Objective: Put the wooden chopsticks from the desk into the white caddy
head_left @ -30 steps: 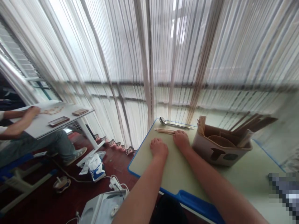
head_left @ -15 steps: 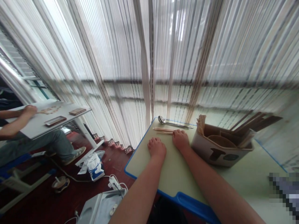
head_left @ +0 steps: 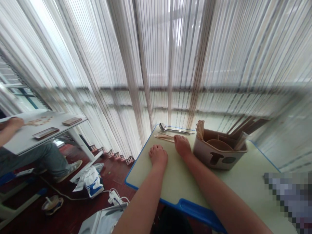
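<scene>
Several thin wooden chopsticks (head_left: 163,137) lie on the pale green table (head_left: 180,182), slightly fanned out at their left ends. Over their right ends is my right hand (head_left: 182,145), fingers curled down on them and partly hiding them. My left hand (head_left: 158,155) rests palm down on the tabletop, fingers spread a little, nearer to me than the chopsticks and apart from them. Behind the chopsticks a metal slotted spoon (head_left: 162,127) lies along the far edge, its handle pointing right. A brown divided holder (head_left: 207,155) stands right of my right hand, with bundled sticks and flat wooden pieces in it.
A blue rim edges the table, with a blue tray lip (head_left: 192,209) at the front. Sheer curtains (head_left: 161,65) hang right behind. At left another person's hand (head_left: 15,123) works at a white table (head_left: 26,139). A white bag (head_left: 91,182) and cables lie on the red floor.
The view has turned a little to the right, so everything appears further left. The chopsticks look more fanned out beneath my right hand. My left hand stays flat on the table.
</scene>
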The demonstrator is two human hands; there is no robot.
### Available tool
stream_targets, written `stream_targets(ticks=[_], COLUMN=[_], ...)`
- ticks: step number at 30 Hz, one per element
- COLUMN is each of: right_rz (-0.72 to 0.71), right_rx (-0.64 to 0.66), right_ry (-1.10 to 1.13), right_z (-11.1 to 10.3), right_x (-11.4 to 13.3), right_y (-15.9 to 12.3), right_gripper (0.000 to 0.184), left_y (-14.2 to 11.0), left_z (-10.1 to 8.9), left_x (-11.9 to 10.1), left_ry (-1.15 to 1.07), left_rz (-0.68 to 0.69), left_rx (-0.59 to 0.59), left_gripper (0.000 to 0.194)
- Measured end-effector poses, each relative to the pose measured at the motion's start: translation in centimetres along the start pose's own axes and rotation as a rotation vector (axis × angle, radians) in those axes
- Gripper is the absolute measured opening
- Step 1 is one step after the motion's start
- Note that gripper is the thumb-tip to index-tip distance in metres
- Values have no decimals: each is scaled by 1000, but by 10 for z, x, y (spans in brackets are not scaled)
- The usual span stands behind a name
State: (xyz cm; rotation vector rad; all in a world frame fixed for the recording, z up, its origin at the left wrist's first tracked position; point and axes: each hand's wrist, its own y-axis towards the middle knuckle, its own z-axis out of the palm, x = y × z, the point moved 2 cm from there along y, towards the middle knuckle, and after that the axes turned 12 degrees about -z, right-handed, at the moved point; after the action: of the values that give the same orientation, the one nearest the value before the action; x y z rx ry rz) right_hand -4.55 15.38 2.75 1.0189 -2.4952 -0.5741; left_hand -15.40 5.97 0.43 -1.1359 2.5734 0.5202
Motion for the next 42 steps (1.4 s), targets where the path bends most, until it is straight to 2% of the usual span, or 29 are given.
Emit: stream_targets(ticks=[4, 6, 9, 12, 15, 17, 19, 22, 25, 28, 33, 42], right_rz=[-33, -53, -7, 37, -33, -57, -23, 46, 101, 164, 266, 248], right_rx=[-25, -5, 56, 165, 250, 217, 136, 22, -66, -149, -218, -243], right_ry=[185, 487, 976, 1180, 1427, 1507, 1488, 1473, 1554, 1540, 1457, 1436], right_z=[-19, -32, -63, -106, -148, -168, -180, -185, -185, -184, -179, -177], right_x=[11, 17, 25, 35, 45, 48, 48, 44, 39, 32, 23, 20], right_y=[-4, -11, -33, -63, -92, -106, -116, -129, -142, -154, -169, -175], right_gripper=[34, 38, 28, 30, 38, 39, 36, 27, 30, 33, 34, 27], left_y=[1, 1, -1, -3, -6, -7, -8, -10, -13, -15, -15, -10], left_z=[0, 0, -3, -7, -11, -13, -14, -15, -17, -20, -23, -16], left_x=[1, 2, 1, 0, 0, 1, 3, 4, 3, 2, 4, 5], left_ry=[-3, -5, 2, 15, 17, 6, -12, -3, -6, -20, -45, -61], left_rz=[7, 11, 8, 4, 7, 7, 18, 53, 57, 58, 51, 58], left_rx=[-3, -3, 5, 16, 33, 53, 48, 73, 98, 113, 117, 105], left_gripper=[24, 24, 26, 27, 28, 29, 30, 31, 31, 31, 31, 32])
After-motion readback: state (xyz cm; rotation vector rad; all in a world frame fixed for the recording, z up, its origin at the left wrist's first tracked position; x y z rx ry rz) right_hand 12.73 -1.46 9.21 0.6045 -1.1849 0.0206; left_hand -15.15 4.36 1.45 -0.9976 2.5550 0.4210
